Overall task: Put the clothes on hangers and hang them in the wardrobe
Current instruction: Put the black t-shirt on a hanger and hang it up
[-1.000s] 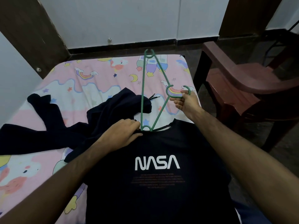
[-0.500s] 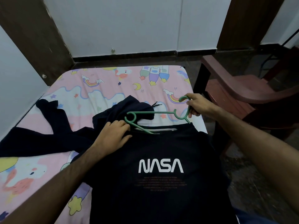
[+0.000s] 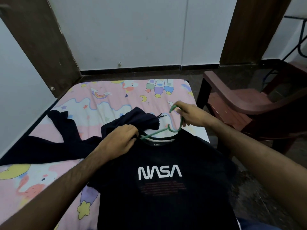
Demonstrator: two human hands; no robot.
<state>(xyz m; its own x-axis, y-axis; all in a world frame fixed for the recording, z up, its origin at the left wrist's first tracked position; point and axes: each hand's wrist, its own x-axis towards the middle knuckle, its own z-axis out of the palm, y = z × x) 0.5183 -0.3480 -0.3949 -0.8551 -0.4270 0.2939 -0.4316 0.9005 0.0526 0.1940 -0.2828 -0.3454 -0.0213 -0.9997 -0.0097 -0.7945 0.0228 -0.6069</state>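
Right hand (image 3: 191, 116) grip pinches green hanger (image 3: 159, 132) at its hook end. Left hand (image 3: 121, 141) grips black T-shirt (image 3: 166, 188) collar; hanger's other end enters neck opening. Shirt lies on bed (image 3: 116, 103).

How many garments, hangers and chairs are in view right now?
Garments: 2, the NASA T-shirt and a dark garment on the bed.
Hangers: 1, the green hanger, gripped by the right hand.
Chairs: 1, the brown chair.
Total: 4.
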